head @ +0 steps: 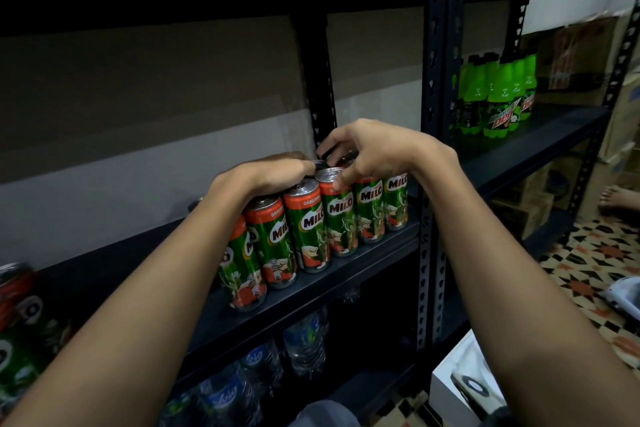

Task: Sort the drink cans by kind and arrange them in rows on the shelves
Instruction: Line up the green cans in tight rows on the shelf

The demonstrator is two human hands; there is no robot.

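Here the left hand (266,175) is laid palm-down over the tops of the Milo cans (311,225), its fingers curled over their far rims; the right hand (367,156), at 2 o'clock from it, is arched over the cans behind, its curled fingertips pinching at a can top, though which can is gripped cannot be told; the cans are stood upright in a row along the front edge of the dark shelf (346,263); more cans (20,315) are seen blurred at 8 o'clock; water bottles (304,340) are stored beneath at 6 o'clock; green soda bottles (498,97) are stood at 2 o'clock on the neighbouring rack; patterned floor tiles (588,263) are seen at 4 o'clock.
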